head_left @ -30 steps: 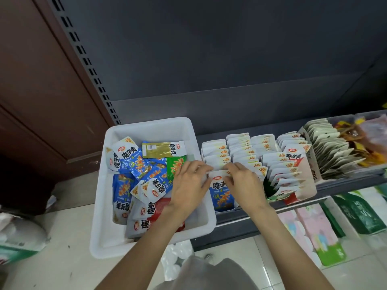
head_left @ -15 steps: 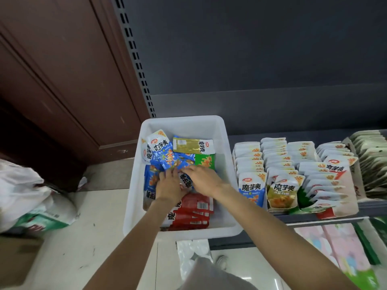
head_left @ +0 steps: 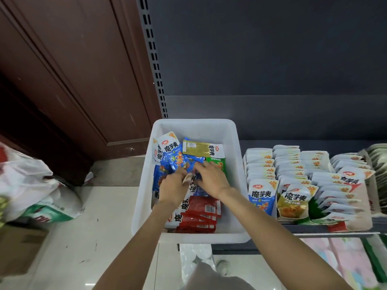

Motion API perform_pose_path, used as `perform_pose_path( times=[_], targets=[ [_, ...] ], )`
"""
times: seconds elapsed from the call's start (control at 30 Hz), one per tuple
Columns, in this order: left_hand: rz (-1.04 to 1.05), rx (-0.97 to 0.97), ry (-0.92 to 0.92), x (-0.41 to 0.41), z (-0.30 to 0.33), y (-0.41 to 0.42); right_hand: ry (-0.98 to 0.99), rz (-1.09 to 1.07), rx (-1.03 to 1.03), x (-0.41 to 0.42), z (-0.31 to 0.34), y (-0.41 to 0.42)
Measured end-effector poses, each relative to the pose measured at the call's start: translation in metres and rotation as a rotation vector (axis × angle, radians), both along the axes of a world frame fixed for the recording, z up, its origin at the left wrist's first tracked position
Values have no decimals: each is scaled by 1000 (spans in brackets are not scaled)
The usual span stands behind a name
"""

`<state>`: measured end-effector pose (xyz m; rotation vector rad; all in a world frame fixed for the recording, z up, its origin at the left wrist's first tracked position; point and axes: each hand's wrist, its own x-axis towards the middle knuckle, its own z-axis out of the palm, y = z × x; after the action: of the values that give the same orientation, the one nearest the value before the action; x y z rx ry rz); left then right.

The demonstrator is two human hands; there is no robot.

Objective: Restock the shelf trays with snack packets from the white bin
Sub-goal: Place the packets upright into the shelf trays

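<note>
Hands both in white bin (head_left: 194,126), centre frame | left hand (head_left: 172,188) pinches a packet edge, right hand (head_left: 211,180) lies with loosely curled fingers on blue packets (head_left: 180,162), grip unclear | packets glossy, flat, crinkly foil, long axes jumbled | shelf trays (head_left: 356,218) sit right of bin, my right hand nearer.

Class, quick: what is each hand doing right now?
Left hand: in the white bin, pinching a blue packet.
Right hand: fingers flat on the blue packets, gripping nothing visible.

Both hands (head_left: 193,184) left the shelf trays (head_left: 310,185) for the white bin (head_left: 194,125).
</note>
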<state>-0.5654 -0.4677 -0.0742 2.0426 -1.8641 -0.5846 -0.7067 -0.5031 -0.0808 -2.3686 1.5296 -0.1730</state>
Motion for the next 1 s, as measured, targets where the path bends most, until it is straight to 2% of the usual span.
perform_pose_path(
  times=[0.07,0.13,0.2,0.27,0.33,0.37,0.43,0.57,0.67,0.77,0.93,1.0],
  targets=[
    [85,-123,314,6,13,5,-235,-37,54,-9,14,1],
    [166,-203,692,8,37,9,-512,-65,229,-18,31,5],
    [189,-154,1014,8,63,12,-797,-168,366,-23,49,16],
    [155,-9,1120,6,79,13,-1073,-321,433,-30,64,29],
    [57,126,1049,3,83,16,-1282,-443,479,-40,77,43],
    [-5,167,1009,-2,83,18,-1320,-477,473,-47,81,50],
    [-111,162,946,-16,82,23,-1316,-520,424,-62,87,61],
    [-267,18,726,-54,79,32,-1262,-603,330,-93,105,82],
    [-412,-49,663,-85,78,35,-1178,-656,121,-118,115,98],
    [-438,-65,630,-115,70,32,-1072,-705,-21,-138,112,109],
    [-514,-160,341,-131,44,27,-854,-679,-42,-146,83,111],
    [-486,-171,311,-129,38,25,-765,-647,-15,-144,70,108]
  ],
)
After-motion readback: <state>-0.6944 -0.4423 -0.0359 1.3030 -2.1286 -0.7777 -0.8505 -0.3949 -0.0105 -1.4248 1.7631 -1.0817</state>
